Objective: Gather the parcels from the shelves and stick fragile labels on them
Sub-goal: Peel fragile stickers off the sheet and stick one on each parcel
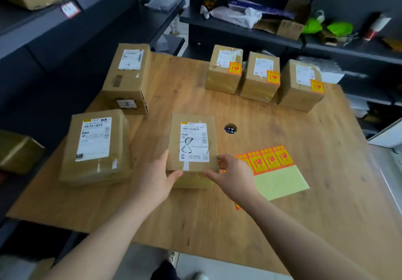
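My left hand [159,175] and right hand [233,173] clamp the scribbled parcel's [192,147] near corners, fingers curled round its edges. There is open table [185,97] beyond it, and the fragile-label sheet [272,166] is just to the right.

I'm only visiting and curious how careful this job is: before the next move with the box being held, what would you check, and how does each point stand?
1. Grip on the middle box: ok, left hand and right hand both hold its near end.
2. Reach to the sticker sheet: ok, it lies by the right hand, stickers left on it.
3. Room for a sticker: ok, bare cardboard around the shipping label.
4. Hand free to peel: not ok, both are on the box.
5. Sticker already on this box: cannot tell; none on top, other sides hidden.
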Demonstrator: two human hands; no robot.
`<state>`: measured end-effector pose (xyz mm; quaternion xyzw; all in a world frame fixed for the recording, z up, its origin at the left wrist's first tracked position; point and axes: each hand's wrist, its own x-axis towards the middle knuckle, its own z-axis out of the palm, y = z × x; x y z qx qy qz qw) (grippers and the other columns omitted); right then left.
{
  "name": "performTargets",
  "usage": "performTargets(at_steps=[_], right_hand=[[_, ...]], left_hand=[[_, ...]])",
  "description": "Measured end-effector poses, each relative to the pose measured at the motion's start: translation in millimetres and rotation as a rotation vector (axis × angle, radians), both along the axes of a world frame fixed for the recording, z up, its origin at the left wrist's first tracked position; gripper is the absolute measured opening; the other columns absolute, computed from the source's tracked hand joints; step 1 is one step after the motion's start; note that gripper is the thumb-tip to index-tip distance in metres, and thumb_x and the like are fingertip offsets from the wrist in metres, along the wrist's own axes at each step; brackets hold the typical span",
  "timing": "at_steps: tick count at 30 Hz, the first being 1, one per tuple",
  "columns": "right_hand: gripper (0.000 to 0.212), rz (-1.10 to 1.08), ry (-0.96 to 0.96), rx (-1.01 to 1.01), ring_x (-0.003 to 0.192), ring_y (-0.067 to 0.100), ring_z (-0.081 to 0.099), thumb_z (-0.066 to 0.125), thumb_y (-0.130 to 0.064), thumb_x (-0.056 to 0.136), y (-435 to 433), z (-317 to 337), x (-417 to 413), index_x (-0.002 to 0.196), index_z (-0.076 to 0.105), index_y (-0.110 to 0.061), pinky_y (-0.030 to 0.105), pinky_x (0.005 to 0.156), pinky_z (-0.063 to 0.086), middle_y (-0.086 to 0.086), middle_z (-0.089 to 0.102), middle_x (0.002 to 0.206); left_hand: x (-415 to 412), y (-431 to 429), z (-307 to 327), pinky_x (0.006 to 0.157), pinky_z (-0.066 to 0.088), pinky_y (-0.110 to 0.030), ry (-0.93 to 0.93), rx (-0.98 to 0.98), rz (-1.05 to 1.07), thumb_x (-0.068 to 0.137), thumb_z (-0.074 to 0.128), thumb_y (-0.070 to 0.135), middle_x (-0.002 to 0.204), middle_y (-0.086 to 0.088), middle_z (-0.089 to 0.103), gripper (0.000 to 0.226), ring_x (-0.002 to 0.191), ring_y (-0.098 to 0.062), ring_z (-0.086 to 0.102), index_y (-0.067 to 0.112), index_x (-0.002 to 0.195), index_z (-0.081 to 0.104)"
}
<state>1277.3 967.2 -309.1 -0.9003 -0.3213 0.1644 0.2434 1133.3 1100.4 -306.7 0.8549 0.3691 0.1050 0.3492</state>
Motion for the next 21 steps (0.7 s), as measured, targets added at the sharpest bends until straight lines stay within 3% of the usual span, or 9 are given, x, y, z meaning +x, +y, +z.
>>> performTargets(at_steps=[4, 8, 14, 18, 21], right_hand=[[0.055, 0.025, -0.029, -0.013, 0.098, 0.018, 0.064, 0.071, -0.054, 0.073, -13, -6, -20, 0.115, 0.059, -0.021, 0.036, 0.08, 0.052, -0.004, 0.07, 0.104], [0.056, 0.03, -0.07, -0.064, 0.094, 0.017, 0.065, 0.068, -0.055, 0.076, -18, -14, -32, 0.118, 0.056, -0.021, 0.031, 0.074, 0.053, -0.004, 0.069, 0.105], [0.058, 0.042, -0.034, -0.072, 0.105, 0.02, 0.063, 0.063, -0.051, 0.083, -25, -13, -39, 0.13, 0.047, -0.021, 0.036, 0.082, 0.054, -0.001, 0.066, 0.118], [0.054, 0.035, -0.073, -0.092, 0.117, 0.022, 0.056, 0.057, -0.047, 0.09, -41, -4, -23, 0.137, 0.046, -0.022, 0.035, 0.092, 0.047, 0.001, 0.058, 0.132], [0.046, -0.044, -0.082, -0.1, 0.114, 0.022, 0.057, 0.055, -0.041, 0.092, -66, -4, -3, 0.133, 0.052, -0.022, 0.034, 0.092, 0.045, 0.001, 0.058, 0.133]], left_hand=[[-19, -22, -4, 0.076, 0.043, -0.03, 0.038, -0.033, 0.008, 0.087, 0.065, 0.022, 0.108, -0.014, 0.065, 0.055, 0.098, -0.031, 0.059, 0.016, 0.136, 0.041], [-28, -29, -10, 0.078, 0.042, -0.028, 0.11, -0.023, -0.002, 0.089, 0.062, 0.024, 0.108, -0.011, 0.063, 0.06, 0.096, -0.026, 0.059, 0.012, 0.141, 0.034], [-31, -24, -10, 0.102, 0.034, -0.03, 0.165, 0.001, -0.09, 0.092, 0.057, 0.028, 0.143, -0.007, 0.042, 0.063, 0.128, -0.022, 0.041, 0.008, 0.143, 0.026], [-22, -22, -3, 0.111, 0.026, -0.034, 0.165, 0.189, -0.163, 0.092, 0.054, 0.036, 0.151, -0.003, 0.028, 0.068, 0.136, -0.022, 0.028, 0.011, 0.146, 0.021], [-5, -34, 4, 0.113, 0.021, -0.033, 0.138, 0.356, -0.231, 0.093, 0.052, 0.034, 0.151, -0.006, 0.028, 0.063, 0.138, -0.023, 0.026, 0.008, 0.145, 0.027]])
